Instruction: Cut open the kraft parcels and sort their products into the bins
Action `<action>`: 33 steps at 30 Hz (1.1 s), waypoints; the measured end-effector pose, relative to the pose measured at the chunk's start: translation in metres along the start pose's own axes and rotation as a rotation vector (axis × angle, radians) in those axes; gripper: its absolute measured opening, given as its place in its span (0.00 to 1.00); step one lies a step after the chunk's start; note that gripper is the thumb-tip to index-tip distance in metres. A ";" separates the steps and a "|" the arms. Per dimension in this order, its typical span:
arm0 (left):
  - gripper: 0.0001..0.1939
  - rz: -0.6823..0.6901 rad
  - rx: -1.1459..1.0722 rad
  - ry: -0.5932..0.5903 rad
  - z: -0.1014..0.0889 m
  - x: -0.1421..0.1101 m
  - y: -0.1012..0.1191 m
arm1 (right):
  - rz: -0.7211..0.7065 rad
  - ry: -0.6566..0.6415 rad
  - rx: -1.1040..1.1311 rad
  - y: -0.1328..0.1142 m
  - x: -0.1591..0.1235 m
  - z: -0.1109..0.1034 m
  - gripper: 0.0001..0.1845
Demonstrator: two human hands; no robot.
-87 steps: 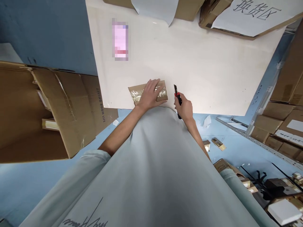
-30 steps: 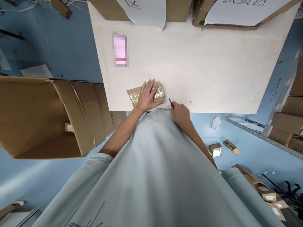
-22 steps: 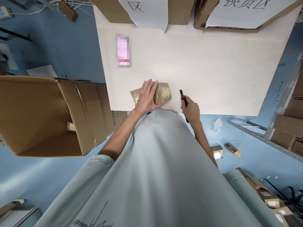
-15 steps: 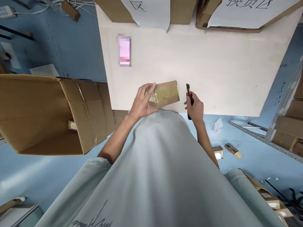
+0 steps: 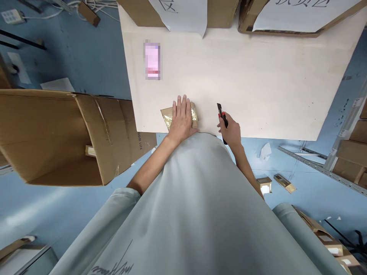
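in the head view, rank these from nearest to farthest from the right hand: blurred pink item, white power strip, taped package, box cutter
From the right hand:
1. box cutter, in its grip
2. taped package, left, under the left hand
3. blurred pink item, upper left on the table
4. white power strip, far upper left

A pale, off-white table (image 5: 243,80) spans the upper middle and upper right of the frame, its surface marked by a few small dark specks toward the right. On it, a cardboard box (image 5: 220,15) draped with a white sheet (image 5: 187,17) stands at the top centre, and another box (image 5: 246,19) bearing a marked white sheet (image 5: 304,17) at the upper right. A pixelated pink rectangular item (image 5: 152,61) lies at the upper left of the tabletop, and a small taped cardboard package (image 5: 194,116), partly covered, near its lower edge.
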State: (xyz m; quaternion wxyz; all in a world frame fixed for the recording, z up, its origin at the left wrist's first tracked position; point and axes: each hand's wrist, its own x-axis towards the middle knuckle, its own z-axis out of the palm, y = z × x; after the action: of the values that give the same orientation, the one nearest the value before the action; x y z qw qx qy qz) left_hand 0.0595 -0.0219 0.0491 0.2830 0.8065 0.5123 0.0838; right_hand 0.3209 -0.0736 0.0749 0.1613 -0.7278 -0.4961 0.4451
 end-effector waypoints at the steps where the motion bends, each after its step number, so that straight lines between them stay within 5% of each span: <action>1: 0.67 0.001 0.000 -0.002 0.005 0.002 -0.002 | 0.001 -0.005 0.004 0.000 0.000 0.000 0.30; 6: 0.58 0.034 -0.049 0.012 -0.001 0.003 -0.013 | -0.002 -0.010 0.030 0.003 -0.002 0.000 0.31; 11: 0.61 0.111 -0.160 0.078 -0.017 0.007 -0.001 | -0.013 0.048 0.048 0.004 -0.006 -0.004 0.34; 15: 0.64 0.136 -0.247 0.100 -0.008 0.014 0.000 | 0.005 0.152 0.060 0.004 -0.008 -0.011 0.36; 21: 0.67 0.001 -0.306 0.049 0.011 0.009 -0.024 | 0.024 0.126 0.014 0.008 -0.001 -0.010 0.37; 27: 0.70 -0.126 -0.315 -0.011 0.016 -0.003 -0.047 | 0.013 0.012 -0.103 0.012 0.011 0.018 0.37; 33: 0.66 -0.217 -0.380 -0.087 0.021 -0.013 -0.067 | -0.026 -0.036 -0.246 -0.007 0.007 0.028 0.34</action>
State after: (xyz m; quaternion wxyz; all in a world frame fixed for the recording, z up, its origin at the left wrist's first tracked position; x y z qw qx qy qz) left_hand 0.0107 -0.0197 -0.0024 0.4590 0.6817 0.5584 0.1128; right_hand 0.2953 -0.0701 0.0611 0.0677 -0.7274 -0.5591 0.3921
